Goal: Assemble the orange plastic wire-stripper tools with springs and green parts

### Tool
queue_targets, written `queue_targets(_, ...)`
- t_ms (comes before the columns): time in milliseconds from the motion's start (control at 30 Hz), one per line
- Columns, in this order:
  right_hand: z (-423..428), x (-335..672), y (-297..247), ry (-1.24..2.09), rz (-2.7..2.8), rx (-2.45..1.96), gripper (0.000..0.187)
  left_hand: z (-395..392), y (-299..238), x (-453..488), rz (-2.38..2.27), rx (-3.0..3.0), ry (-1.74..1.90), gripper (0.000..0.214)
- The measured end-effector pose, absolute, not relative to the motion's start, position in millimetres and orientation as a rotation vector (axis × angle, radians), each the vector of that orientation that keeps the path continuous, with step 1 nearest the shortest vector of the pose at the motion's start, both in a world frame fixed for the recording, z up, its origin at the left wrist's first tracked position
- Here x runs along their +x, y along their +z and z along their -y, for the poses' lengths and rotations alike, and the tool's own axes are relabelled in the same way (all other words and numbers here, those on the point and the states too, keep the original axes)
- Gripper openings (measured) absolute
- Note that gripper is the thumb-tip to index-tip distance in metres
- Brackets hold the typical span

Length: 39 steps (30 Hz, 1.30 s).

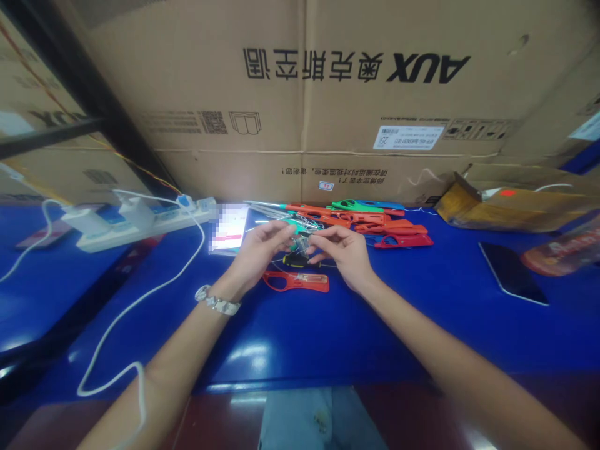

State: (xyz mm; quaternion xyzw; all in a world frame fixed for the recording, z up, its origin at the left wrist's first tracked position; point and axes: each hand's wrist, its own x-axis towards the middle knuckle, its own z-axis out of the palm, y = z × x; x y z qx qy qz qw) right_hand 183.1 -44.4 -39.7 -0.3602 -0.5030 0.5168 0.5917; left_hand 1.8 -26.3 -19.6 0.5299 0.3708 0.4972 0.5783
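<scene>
From my end I count two hands near the middle of the one blue table (422,350), working over one small metallic part (302,242). My right hand (347,255) pinches it from three o'clock, thumb against fingertips. My left hand (255,253) meets it from nine o'clock, thumb and forefinger drawn close; I cannot tell whether they grip it too.

Just below, at six o'clock, lie one black-and-yellow handle (300,260) and, nearer me, one open orange casing half (304,285). From twelve round to three o'clock spreads a heap of lighters (375,220): I make out one green, one red, at least two blue and several orange, too tangled to count.

At nine o'clock, past one lit screen (237,228), I see one power strip (173,226) with three plugs. Out towards three o'clock are one dark phone (513,272), one blurred bottle (565,247) and one open box (462,203); one big AUX carton (347,125) stands at twelve
</scene>
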Motion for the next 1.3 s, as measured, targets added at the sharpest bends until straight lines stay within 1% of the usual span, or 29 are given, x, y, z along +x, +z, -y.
queue_targets(100,42.5,185.0,-36.9,1.356,1.1,-0.851,0.035,28.7,-16.0,1.7,-0.96,1.373,1.201,0.019)
queue_targets(200,43.5,185.6,-36.4,1.369,1.116,-0.862,0.035,31.1,-12.4,3.1,-1.001,1.378,1.197,0.022)
queue_targets(300,47.5,184.9,-37.2,1.2,1.22,-0.858,0.031,32.3,-12.6,5.9,-0.983,1.311,1.184,0.027)
queue_targets(433,51.9,186.7,-38.6,0.767,1.414,-0.893,0.018,32.5,-15.9,7.9,-0.957,1.266,1.173,0.03)
queue_targets(500,51.7,189.1,-38.8,0.642,1.465,-0.92,0.014,32.1,-14.9,5.9,-0.956,1.255,1.168,0.03)
queue_targets(567,50.4,191.1,-38.6,0.666,1.45,-0.923,0.012,31.0,-11.0,1.4,-0.97,1.253,1.198,0.031)
queue_targets(700,48.1,192.1,-37.3,0.843,1.392,-0.863,0.01,27.8,0.7,-11.2,-1.054,1.259,1.325,0.031)
queue_targets(767,48.6,191.6,-36.5,0.819,1.437,-0.84,0.008,26.1,4.0,-16.0,-1.091,1.28,1.365,0.03)
queue_targets(833,49.9,191.3,-35.6,0.71,1.534,-0.822,0.007,25.0,3.4,-17.6,-1.082,1.31,1.319,0.028)
queue_targets(967,52.6,192.0,-34.7,0.375,1.708,-0.783,0.007,24.6,-5.5,-12.1,-1.015,1.294,1.081,0.026)
queue_targets(1100,53.0,193.7,-35.3,0.107,1.791,-0.75,0.008,26.6,-10.3,-5.1,-1.032,1.236,1.023,0.022)
queue_targets(1200,52.7,194.4,-36.1,0.011,1.823,-0.706,0.007,28.9,-7.0,-3.1,-1.021,1.184,1.017,0.024)
queue_targets(1300,52.7,194.7,-36.2,-0.006,1.815,-0.705,0.007,29.7,-2.4,-3.9,-0.996,1.109,1.019,0.03)
